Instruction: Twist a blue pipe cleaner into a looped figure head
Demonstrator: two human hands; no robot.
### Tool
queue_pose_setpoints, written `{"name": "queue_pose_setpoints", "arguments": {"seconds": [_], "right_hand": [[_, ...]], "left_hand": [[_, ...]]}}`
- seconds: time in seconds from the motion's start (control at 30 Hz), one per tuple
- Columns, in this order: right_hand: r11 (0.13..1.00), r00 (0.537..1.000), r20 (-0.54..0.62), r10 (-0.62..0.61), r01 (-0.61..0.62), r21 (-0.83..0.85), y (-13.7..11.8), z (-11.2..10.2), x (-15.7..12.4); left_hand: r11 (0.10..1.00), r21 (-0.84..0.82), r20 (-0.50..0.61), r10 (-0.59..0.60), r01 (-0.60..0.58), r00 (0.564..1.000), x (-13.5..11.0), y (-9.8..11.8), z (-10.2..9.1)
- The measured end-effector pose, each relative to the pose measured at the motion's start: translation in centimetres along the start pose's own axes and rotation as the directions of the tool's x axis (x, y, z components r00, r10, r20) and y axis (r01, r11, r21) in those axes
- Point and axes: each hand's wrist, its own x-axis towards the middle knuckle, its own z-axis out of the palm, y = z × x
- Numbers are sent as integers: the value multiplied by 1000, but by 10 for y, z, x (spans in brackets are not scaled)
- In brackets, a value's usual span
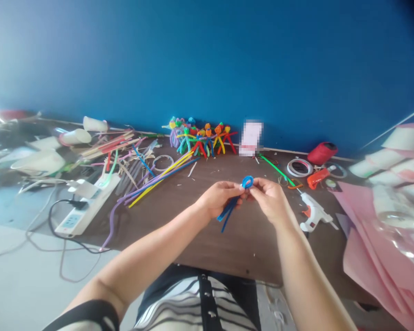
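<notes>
The left hand (221,197) and right hand (269,200) pinch a blue pipe cleaner (247,182) above the table (248,243), its top twisted into a loop, its two ends untwisted (finished pipe-cleaner figures (200,140) stand by the wall (207,59)).

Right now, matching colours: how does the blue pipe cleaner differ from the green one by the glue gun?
The blue pipe cleaner is looped, the green one runs straight. The blue is held in the hands, the green lies on the table. Both are thin chenille stems.
</notes>
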Motion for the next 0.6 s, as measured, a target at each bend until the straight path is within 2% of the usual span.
{"name": "queue_pose_setpoints", "arguments": {"seconds": [0.27, 0.43, 0.6], "right_hand": [[1000, 998, -66, -19, 18, -15, -1, 1, -2], [999, 998, -64, 21, -19, 28, -4, 5, -5], [1000, 998, -64, 18, -19, -16, -5, 7, -6]], "left_hand": [[995, -14, -60, 102, -103, 993, 5, 0, 9], [982, -50, -92, 175, -180, 980, 4, -4, 10], [977, -52, -100, 203, -209, 974, 5, -9, 8]]}}
